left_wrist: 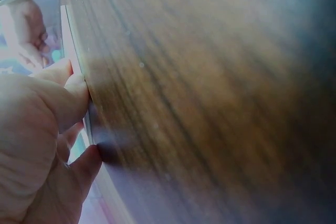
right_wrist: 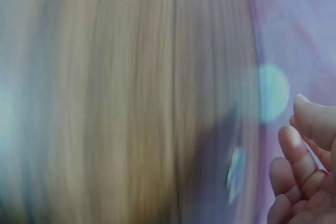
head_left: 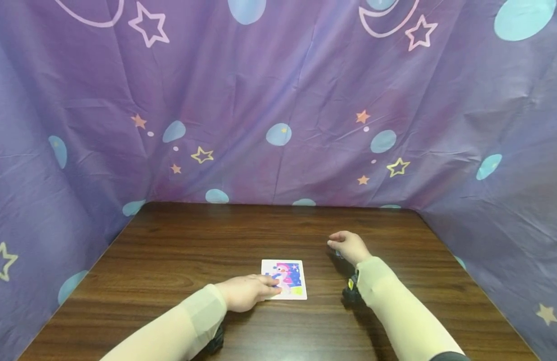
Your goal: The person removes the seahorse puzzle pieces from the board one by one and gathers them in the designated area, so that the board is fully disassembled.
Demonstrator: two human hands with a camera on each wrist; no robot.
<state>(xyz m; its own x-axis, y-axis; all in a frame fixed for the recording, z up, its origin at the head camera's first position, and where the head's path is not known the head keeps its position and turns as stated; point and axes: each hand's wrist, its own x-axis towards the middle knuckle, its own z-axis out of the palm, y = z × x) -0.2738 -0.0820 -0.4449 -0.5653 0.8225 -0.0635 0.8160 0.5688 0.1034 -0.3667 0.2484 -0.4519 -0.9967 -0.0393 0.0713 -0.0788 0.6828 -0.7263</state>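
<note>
A white-bordered picture board (head_left: 297,278) with a pink and blue cartoon lies flat on the table. My left hand (head_left: 247,293) rests on its left side, fingers extended over the picture. In the left wrist view, the thumb and fingertips of my left hand (left_wrist: 47,129) touch along the board's thin edge (left_wrist: 72,40). Above the table, right of the board, is my right hand (head_left: 349,246), bent fingers holding nothing visible. A small colored piece (head_left: 338,254) lies below it. The right wrist view shows that piece (right_wrist: 236,176) beside my right hand (right_wrist: 307,161), not touching it.
The brown wooden table (head_left: 192,240) reaches back to a purple curtain (head_left: 242,100) with stars and blue ovals, which also hangs along both sides. A dark wrist device (head_left: 351,290) sits under my right wrist.
</note>
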